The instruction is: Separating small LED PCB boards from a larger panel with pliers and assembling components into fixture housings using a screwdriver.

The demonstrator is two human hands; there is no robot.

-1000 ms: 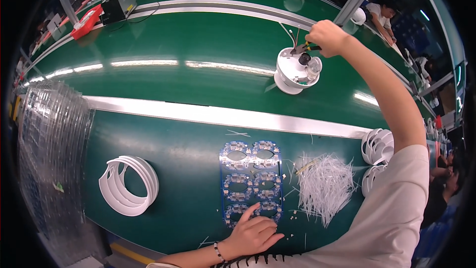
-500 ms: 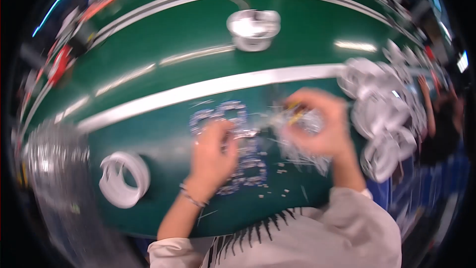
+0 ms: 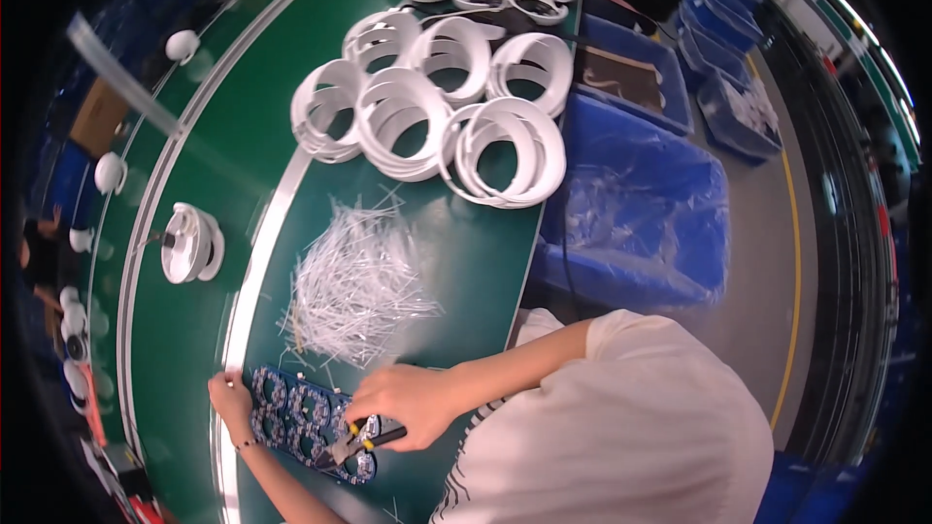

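Right hand [image 3: 413,406] clenched on small cutters [image 3: 361,442], tips over the blue panel [image 3: 306,419] of ring-shaped boards. Left hand [image 3: 229,396] grips the panel's far end. Panel lies flat at the near edge of the green bench [image 3: 243,146]. Just beyond it, a heap of thin white wires [image 3: 357,281]. White rings [image 3: 437,102] stacked further along. A white fixture [image 3: 189,245] sits on the belt past the pale strip. Blue bins [image 3: 631,204] beside the bench; grey floor.
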